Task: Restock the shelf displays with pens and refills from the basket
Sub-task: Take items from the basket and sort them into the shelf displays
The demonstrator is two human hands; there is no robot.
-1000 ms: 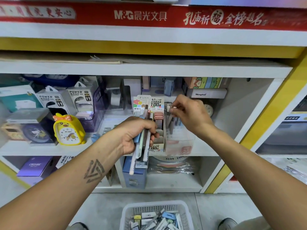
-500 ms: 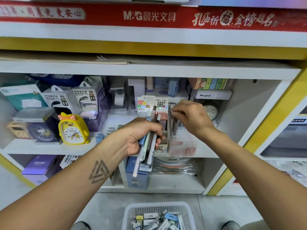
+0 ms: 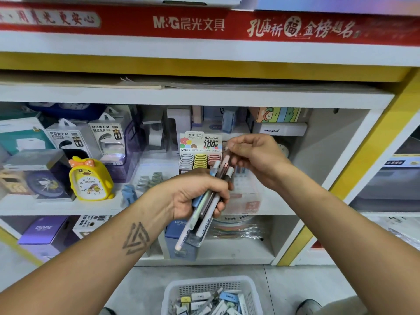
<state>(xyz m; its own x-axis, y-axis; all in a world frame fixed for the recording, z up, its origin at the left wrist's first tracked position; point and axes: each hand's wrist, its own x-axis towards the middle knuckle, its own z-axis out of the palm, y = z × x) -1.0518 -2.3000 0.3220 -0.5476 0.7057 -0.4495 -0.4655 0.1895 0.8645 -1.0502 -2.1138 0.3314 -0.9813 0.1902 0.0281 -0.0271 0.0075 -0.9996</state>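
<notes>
My left hand (image 3: 200, 193) grips a bundle of pens (image 3: 201, 215) in pastel blue, green, white and brown, held slanted in front of the middle shelf. My right hand (image 3: 253, 155) pinches the top of a pink pen (image 3: 225, 160) that sticks up from the bundle. Behind the hands stands a lead-refill display box (image 3: 200, 151) with grey, yellow and pink cases. A clear plastic pen holder (image 3: 248, 198) sits to its right on the shelf. The white basket (image 3: 172, 292) on the floor holds several small packs and pens.
A yellow duck alarm clock (image 3: 91, 178) and power bank boxes (image 3: 106, 138) stand on the left of the shelf. Purple boxes (image 3: 44, 229) fill the lower shelf. A yellow post (image 3: 368, 153) frames the right side. A shoe (image 3: 309, 306) shows beside the basket.
My right hand has come back from the clear holder to the bundle and now pinches the pink pen's top. The left hand stays closed around the pens.
</notes>
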